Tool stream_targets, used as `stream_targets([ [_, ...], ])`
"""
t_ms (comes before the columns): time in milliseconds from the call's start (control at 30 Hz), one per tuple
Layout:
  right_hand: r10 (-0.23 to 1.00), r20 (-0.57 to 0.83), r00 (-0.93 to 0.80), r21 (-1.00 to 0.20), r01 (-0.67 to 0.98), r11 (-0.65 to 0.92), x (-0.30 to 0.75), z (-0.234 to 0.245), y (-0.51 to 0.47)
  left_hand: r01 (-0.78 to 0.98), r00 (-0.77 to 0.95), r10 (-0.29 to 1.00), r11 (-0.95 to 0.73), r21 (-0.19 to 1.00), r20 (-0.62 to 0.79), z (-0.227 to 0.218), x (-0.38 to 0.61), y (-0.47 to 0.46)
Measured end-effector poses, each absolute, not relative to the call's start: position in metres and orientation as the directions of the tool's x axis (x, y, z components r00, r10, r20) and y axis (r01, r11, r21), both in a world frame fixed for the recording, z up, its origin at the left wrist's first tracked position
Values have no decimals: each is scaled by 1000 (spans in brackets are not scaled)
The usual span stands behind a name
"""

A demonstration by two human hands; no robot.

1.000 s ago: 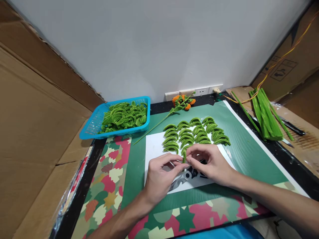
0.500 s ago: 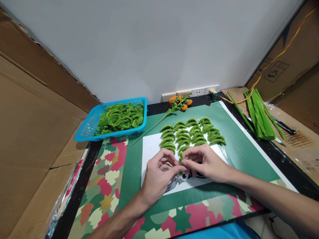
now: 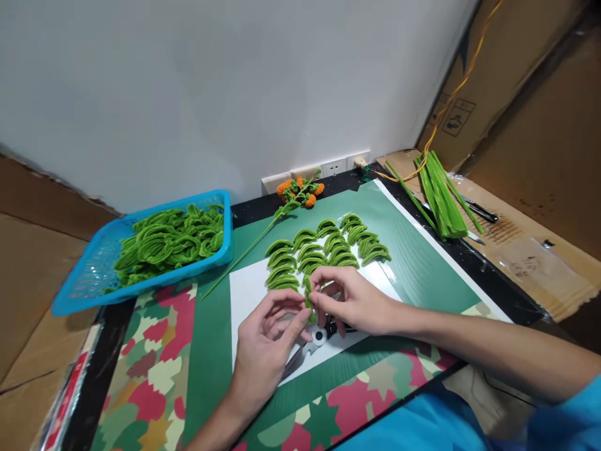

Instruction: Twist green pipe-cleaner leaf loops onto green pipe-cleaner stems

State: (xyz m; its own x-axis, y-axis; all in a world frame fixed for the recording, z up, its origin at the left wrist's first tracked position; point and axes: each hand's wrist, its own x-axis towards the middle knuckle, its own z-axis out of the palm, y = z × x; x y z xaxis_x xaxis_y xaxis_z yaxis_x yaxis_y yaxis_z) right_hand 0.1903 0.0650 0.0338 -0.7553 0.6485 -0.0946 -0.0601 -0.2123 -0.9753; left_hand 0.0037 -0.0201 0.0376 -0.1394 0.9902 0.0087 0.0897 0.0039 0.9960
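Between my hands is an upright green pipe-cleaner piece [image 3: 308,299]. My left hand [image 3: 268,332] pinches its lower part with thumb and forefinger. From the other side, the fingertips of my right hand [image 3: 350,300] are closed on it higher up. Just beyond lie rows of curved green pipe-cleaner leaves [image 3: 310,254] on a white sheet [image 3: 241,307]. Scissors [image 3: 319,337] with a pale round pivot and black handles rest under my hands, partly covered by them.
A blue basket [image 3: 77,294] of bent green pipe cleaners stands at the left. An orange-flowered stem [image 3: 263,235] lies behind the sheet. To the right are a bundle of straight green pipe cleaners [image 3: 441,200] and a black-handled knife [image 3: 483,212]. A yellow-orange cord [image 3: 453,94] hangs nearby.
The camera view has swung to the right, so everything sits further left in the picture. Both hands stay on the green piece, and more of the scissors shows beneath them.
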Motion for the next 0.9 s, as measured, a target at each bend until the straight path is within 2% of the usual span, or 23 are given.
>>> stream_targets([
  [100,658,-60,-751,-992,-32,-126,191,35,66,74,-144,990,16,997,-5,38,2,-17],
  [267,702,110,-704,-994,-73,83,191,39,70,19,-130,991,7,1000,-4,37,-1,-14],
  [367,707,139,-694,-990,-69,126,191,37,69,34,-146,989,10,999,-4,38,-2,-14],
  [533,736,85,-671,-994,-12,105,190,31,64,99,-153,988,31,995,-16,40,4,-17],
  [667,789,54,-612,-999,-38,39,188,29,57,171,-159,987,3,985,24,40,9,-19],
  [900,821,14,-571,-996,-83,-41,186,31,52,181,-217,971,-56,982,96,41,14,-20],
])
